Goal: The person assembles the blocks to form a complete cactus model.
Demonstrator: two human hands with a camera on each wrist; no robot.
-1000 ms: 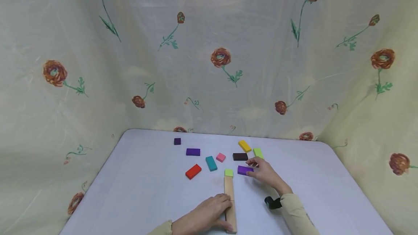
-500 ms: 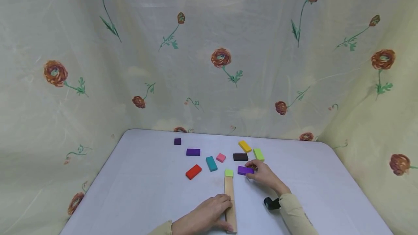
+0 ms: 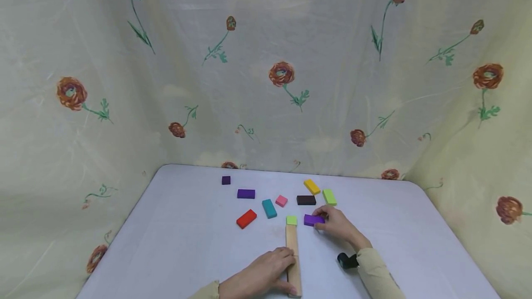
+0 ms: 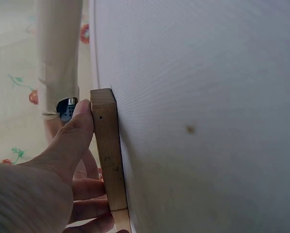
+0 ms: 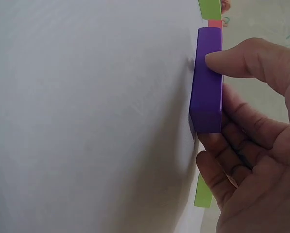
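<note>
Two plain wooden blocks [image 3: 293,271] lie end to end in a row on the table, with a light green block [image 3: 291,220] at the far end. My left hand [image 3: 262,271] holds the row from the left; in the left wrist view its thumb lies on the nearer wooden block [image 4: 108,155] and the fingers reach its joint with the other one. Right of the row, my right hand [image 3: 338,227] pinches a purple block [image 3: 313,220]. In the right wrist view the thumb presses one face of that purple block [image 5: 208,82], with the fingers behind it.
Beyond the hands lie loose blocks: red [image 3: 246,219], teal [image 3: 269,208], pink [image 3: 281,201], black [image 3: 306,200], yellow [image 3: 312,187], light green [image 3: 329,197], purple [image 3: 246,194] and dark purple [image 3: 226,180]. Flowered curtain [image 3: 324,119] surrounds the white table [image 3: 187,225].
My right hand has closed its fingers on the purple block and shifted it slightly toward me. The left hand and the wooden row have stayed in place.
</note>
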